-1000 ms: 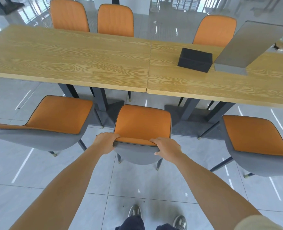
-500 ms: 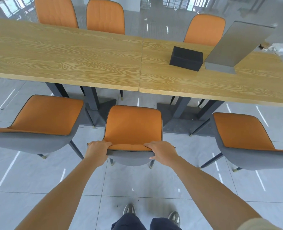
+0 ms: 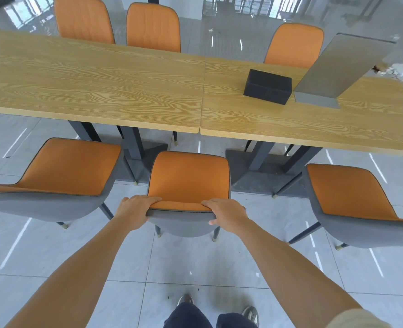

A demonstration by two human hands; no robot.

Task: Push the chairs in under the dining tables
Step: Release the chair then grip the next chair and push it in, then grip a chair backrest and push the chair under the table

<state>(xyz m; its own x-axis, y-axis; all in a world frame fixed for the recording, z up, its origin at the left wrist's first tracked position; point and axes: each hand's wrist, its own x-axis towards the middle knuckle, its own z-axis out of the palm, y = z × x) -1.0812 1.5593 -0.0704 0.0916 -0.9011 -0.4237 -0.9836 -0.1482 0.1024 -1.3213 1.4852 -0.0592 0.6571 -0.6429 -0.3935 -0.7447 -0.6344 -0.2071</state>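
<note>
An orange chair with a grey shell (image 3: 188, 178) stands in front of me, just short of the seam where two wooden dining tables (image 3: 101, 81) meet. My left hand (image 3: 135, 210) grips the left end of its backrest top, fingers curled over the edge. My right hand (image 3: 225, 214) grips the right end the same way, thumb on the grey back. The seat's front edge lies a little short of the table edge.
Matching chairs stand to the left (image 3: 61, 178) and right (image 3: 356, 200), both out from the tables. Three more chairs (image 3: 153, 27) line the far side. A black box (image 3: 267, 87) and a grey metal stand (image 3: 337, 69) sit on the right table. Dark table bases (image 3: 254, 162) stand underneath.
The chair has slid a little toward the tables with both hands still on its backrest, and I have stepped forward behind it.
</note>
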